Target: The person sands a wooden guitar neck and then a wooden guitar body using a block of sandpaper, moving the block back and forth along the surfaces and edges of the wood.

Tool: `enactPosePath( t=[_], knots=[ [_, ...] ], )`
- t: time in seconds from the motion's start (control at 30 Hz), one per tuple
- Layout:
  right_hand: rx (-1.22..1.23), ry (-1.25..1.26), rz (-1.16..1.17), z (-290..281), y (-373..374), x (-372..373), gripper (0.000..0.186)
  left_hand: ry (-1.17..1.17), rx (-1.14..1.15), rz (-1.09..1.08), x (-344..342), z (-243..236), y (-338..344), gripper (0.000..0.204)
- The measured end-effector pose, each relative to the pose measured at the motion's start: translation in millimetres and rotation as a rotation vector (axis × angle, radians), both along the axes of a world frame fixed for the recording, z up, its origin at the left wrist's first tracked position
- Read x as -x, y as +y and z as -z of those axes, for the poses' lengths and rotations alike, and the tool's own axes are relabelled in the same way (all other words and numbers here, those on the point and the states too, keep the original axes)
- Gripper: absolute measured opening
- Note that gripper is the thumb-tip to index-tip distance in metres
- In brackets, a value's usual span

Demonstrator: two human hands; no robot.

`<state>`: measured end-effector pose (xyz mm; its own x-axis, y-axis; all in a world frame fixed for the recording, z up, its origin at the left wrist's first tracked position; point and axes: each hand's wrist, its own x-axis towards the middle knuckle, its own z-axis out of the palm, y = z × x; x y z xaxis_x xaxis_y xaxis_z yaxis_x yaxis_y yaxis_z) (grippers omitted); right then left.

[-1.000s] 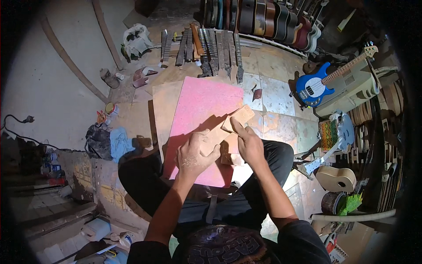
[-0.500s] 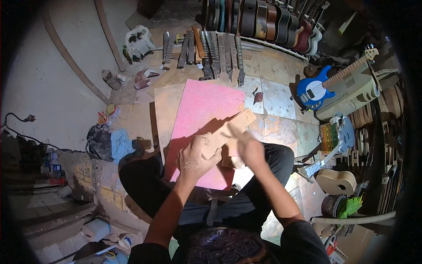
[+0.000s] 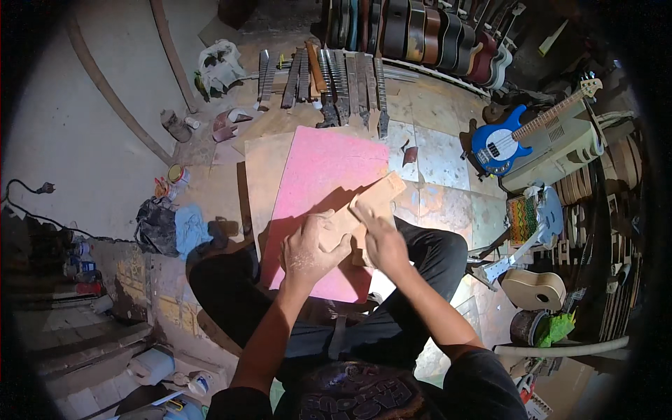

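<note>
A pale wooden piece (image 3: 388, 183), shaped like a long slab, lies diagonally over a pink board (image 3: 329, 147) between my bent legs. My left hand (image 3: 308, 252) grips its lower left end, with pale dust on the skin. The fingers of my right hand (image 3: 379, 238) close on a small pale block (image 3: 357, 210) pressed against the upper face of that piece; the block is partly hidden and slightly blurred. Beneath the piece, near my right hand, another short wooden offcut is partly covered. A tan sheet (image 3: 259, 189) sticks out under the pink board's left side.
Guitar necks (image 3: 329, 84) lie ahead on the tiled floor, below a row of guitar bodies (image 3: 420, 35). At right are a blue bass (image 3: 500, 147), an acoustic body (image 3: 532, 288) and stacked wooden parts. At left are a wall, a black bag (image 3: 154, 227) and blue cloth (image 3: 190, 231).
My right hand has slid down and left along the wooden piece, blurring in motion. My left hand stays on the piece, shifted only slightly.
</note>
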<state>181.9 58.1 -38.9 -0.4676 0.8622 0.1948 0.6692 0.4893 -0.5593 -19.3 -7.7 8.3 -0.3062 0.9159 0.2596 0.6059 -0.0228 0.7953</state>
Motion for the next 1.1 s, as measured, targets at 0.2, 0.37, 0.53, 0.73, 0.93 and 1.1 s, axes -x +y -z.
enactPosePath(
  t=[0.2,0.37,0.53,0.73,0.93,1.1],
  knots=[
    [-0.041,-0.069,0.123,-24.9,28.7,-9.0,0.069,0.049,-0.121,0.005,2.9,4.7,2.5,0.056],
    [-0.045,-0.096,0.079,-17.7,16.6,-7.8,0.065,0.027,-0.063,0.017,2.0,-1.3,1.1,0.057],
    [-0.205,-0.037,0.164,-12.1,14.8,2.4,0.066,0.043,-0.104,0.002,-0.8,0.3,1.0,0.057],
    [-0.057,-0.008,0.168,-30.3,40.7,-17.6,0.066,0.041,-0.056,0.007,-2.9,-3.6,-3.6,0.054],
    [0.001,0.014,0.024,-9.5,-0.1,4.7,0.065,0.044,-0.087,0.002,-2.5,-1.1,-3.3,0.052],
    [-0.154,-0.06,0.183,-9.0,27.2,-11.6,0.058,0.08,-0.138,0.012,-3.0,4.4,-0.1,0.056]
  ],
)
